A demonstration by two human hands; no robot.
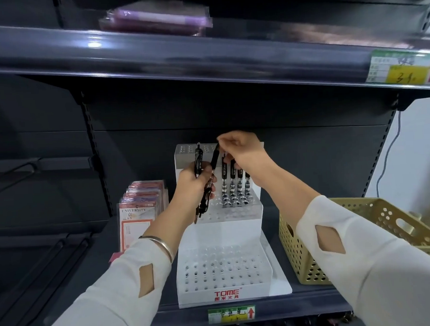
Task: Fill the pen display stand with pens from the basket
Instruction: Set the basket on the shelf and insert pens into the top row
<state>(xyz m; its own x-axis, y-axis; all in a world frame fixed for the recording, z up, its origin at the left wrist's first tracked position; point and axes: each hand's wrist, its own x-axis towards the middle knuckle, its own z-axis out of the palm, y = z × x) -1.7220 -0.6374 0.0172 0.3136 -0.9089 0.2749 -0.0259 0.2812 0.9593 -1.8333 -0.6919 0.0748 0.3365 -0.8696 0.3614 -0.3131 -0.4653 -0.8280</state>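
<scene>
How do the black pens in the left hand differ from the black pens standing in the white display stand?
The left hand grips its black pens as a loose, splayed bunch; the four black pens in the white display stand stand upright in a row. The gripped pens are in no hole; the standing ones sit in middle-tier holes. Both look alike.

One wide-angle head-worn camera looks forward and down, close in on a store shelf; the pen display stand fills the frame's centre.
</scene>
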